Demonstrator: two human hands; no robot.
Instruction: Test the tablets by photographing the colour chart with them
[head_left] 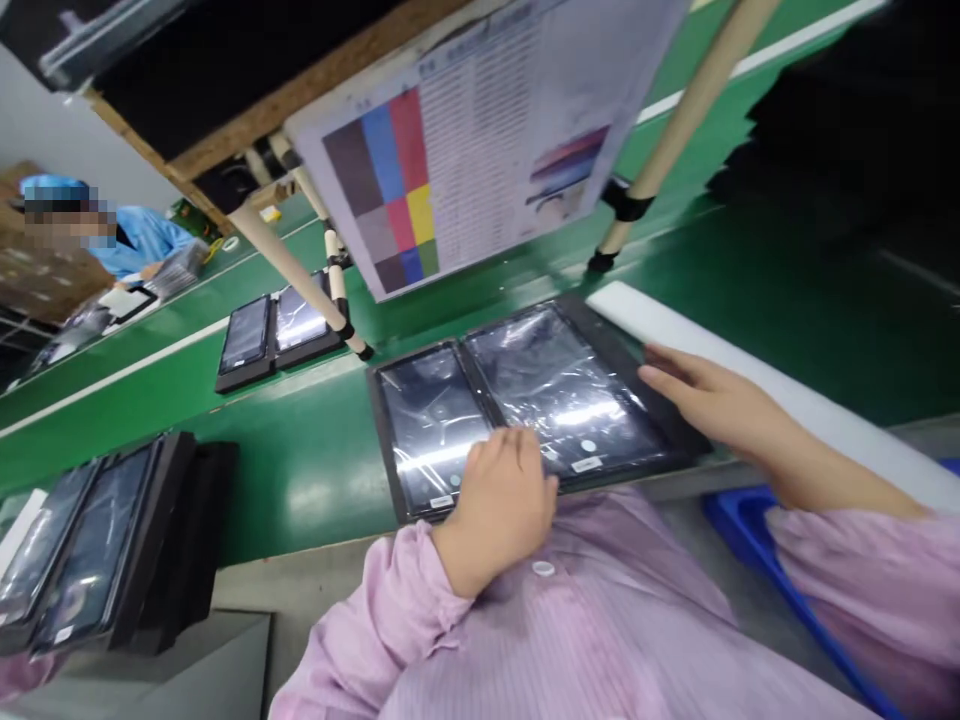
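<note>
In front of me on the green bench lies a black foam tray (637, 385) holding a left tablet (431, 405) and a right tablet (547, 370), both under shiny clear film. My left hand (499, 495) rests at the near side between the two tablets. Its fingers are curled down and pressed together; whatever lies under the fingertips is hidden. At the tray's right side is my right hand (709, 400), its fingers stretched out beside the foam edge and not wrapped round anything. A long white strip (720, 360) runs behind and under my right hand and forearm.
A stack of black trays with tablets (97, 545) stands at left, and another tablet tray (247, 340) lies farther back. Tan pipe posts (675, 130) hold a shelf and a printed colour chart (480, 150) over the bench. A blue bin (780, 570) is at lower right. A co-worker (142, 240) sits across.
</note>
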